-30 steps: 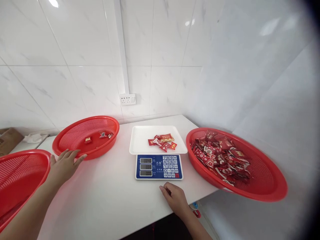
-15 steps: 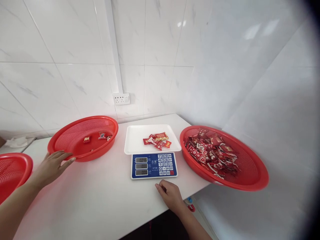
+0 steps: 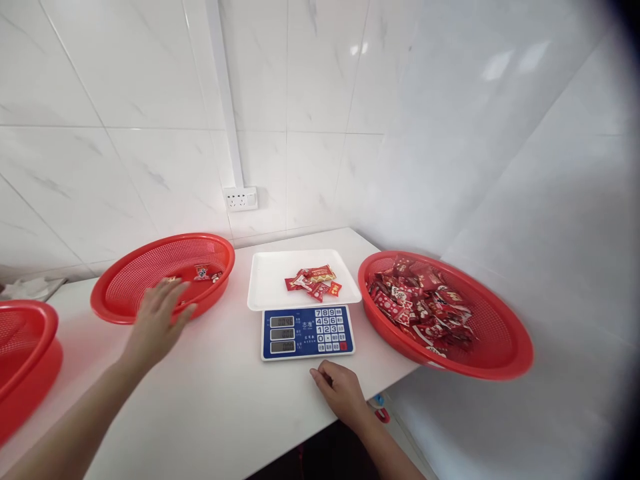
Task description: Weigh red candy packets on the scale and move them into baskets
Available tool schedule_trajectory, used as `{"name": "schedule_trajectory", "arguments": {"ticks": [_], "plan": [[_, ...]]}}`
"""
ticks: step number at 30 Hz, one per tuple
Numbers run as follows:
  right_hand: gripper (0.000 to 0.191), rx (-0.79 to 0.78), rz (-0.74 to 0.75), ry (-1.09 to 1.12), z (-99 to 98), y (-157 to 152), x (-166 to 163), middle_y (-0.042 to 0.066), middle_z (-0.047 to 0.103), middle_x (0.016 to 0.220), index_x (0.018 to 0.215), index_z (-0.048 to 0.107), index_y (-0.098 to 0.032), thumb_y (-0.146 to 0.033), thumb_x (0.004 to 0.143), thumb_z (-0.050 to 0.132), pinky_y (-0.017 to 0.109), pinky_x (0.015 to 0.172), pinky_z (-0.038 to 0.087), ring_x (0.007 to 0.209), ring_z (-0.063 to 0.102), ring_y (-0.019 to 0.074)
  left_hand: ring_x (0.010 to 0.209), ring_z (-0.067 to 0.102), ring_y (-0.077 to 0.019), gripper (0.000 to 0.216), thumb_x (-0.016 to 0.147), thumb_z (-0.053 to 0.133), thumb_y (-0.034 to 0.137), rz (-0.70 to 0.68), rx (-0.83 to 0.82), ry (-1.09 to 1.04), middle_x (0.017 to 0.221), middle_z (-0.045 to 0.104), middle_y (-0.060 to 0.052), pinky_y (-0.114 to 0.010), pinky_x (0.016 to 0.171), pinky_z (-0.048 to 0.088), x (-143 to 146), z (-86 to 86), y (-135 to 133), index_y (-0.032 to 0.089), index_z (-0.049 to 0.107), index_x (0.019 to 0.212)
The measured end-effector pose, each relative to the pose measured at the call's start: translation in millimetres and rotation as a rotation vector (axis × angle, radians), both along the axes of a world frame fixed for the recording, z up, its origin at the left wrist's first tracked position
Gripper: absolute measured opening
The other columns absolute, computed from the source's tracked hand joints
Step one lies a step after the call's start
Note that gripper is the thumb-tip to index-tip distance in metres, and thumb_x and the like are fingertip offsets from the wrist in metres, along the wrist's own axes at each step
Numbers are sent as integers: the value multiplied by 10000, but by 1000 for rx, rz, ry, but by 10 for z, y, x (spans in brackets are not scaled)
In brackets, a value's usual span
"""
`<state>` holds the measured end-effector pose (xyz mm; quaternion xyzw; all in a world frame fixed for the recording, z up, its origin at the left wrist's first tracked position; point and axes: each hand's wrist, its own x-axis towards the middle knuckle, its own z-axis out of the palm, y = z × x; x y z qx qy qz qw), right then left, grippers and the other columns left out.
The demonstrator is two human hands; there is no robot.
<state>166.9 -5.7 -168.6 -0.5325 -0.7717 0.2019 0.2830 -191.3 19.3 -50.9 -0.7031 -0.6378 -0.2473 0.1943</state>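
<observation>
My left hand (image 3: 159, 325), fingers stretched out and holding nothing, is over the near rim of a red plastic basket (image 3: 113, 293) and hides part of it. A few wrapped candies (image 3: 201, 273) lie on that basket's floor. My right hand (image 3: 340, 388) rests with curled fingers at the table's front edge, just below a digital scale (image 3: 307, 333); whether anything is inside the fingers is hidden. On the scale's white tray (image 3: 270, 280) sits a small heap of red candy packets (image 3: 315, 281). A second red basket (image 3: 500, 333), to the right, holds many red packets (image 3: 423, 307).
Another red basket (image 3: 30, 333) is cut off at the left edge. A power socket (image 3: 241, 199) is on the tiled wall (image 3: 320, 80) behind the white table (image 3: 200, 393). The right basket overhangs the table's edge.
My left hand has moved right, from the left side of the middle-left basket to in front of it. The leftmost basket appears shifted slightly. My right hand and the candies on the tray stay put.
</observation>
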Motion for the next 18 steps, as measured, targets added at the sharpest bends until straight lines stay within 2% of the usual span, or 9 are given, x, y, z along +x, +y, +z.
{"name": "schedule_trajectory", "arguments": {"ticks": [2, 5, 7, 9, 11, 13, 15, 18], "plan": [[351, 0, -6, -2, 0, 3, -3, -27, 521, 546, 569, 440, -195, -384, 863, 401, 208, 519, 291, 518, 451, 100, 1296, 293, -250, 367, 889, 360, 376, -187, -29, 12, 1276, 496, -96, -472, 1056, 245, 443, 48, 127, 205, 486, 1188], [349, -10, -15, 2, 2, 3, -8, -27, 525, 546, 572, 447, -194, -385, 861, 402, 208, 518, 292, 517, 454, 99, 1294, 300, -246, 342, 888, 378, 324, -436, -226, 54, 1308, 487, -64, -460, 1046, 284, 1092, 88, 370, 219, 504, 1189], [347, -18, -20, 7, 4, 0, -9, -27, 525, 545, 580, 459, -195, -389, 861, 401, 208, 517, 295, 515, 455, 99, 1310, 270, -229, 371, 873, 377, 226, -547, -333, 78, 1344, 452, -43, -450, 1067, 251, 1459, 97, 548, 225, 465, 1234], [345, -21, -21, 14, 8, -4, -6, -25, 528, 546, 586, 472, -195, -389, 861, 399, 209, 517, 297, 515, 457, 99, 1317, 251, -227, 443, 831, 408, 170, -589, -393, 91, 1376, 410, -54, -432, 1078, 231, 1740, 96, 722, 206, 425, 1272], [339, -20, -19, 23, 17, -6, 1, -22, 533, 551, 591, 480, -195, -384, 861, 399, 210, 520, 301, 520, 463, 101, 1308, 270, -230, 492, 790, 438, 151, -601, -414, 96, 1367, 421, -55, -423, 1072, 245, 1923, 91, 874, 207, 416, 1279], [334, -26, -14, 35, 29, -8, 9, -19, 533, 552, 593, 484, -195, -378, 859, 399, 210, 520, 302, 522, 467, 103, 1272, 332, -228, 488, 763, 450, 136, -603, -422, 100, 1299, 495, -42, -440, 1064, 249, 2010, 89, 986, 236, 453, 1241], [330, -34, -10, 48, 41, -10, 18, -19, 533, 551, 593, 487, -196, -374, 857, 401, 210, 517, 302, 521, 468, 104, 1206, 416, -220, 448, 755, 441, 115, -589, -425, 100, 1196, 570, -39, -466, 1066, 222, 2017, 96, 1044, 254, 504, 1176], [329, -45, -2, 61, 49, -8, 28, -21, 531, 553, 588, 486, -196, -371, 854, 403, 210, 518, 300, 523, 463, 102, 1074, 520, -211, 379, 786, 400, 109, -532, -407, 87, 1078, 612, -69, -476, 1069, 185, 1940, 117, 1038, 219, 539, 1121]]}}
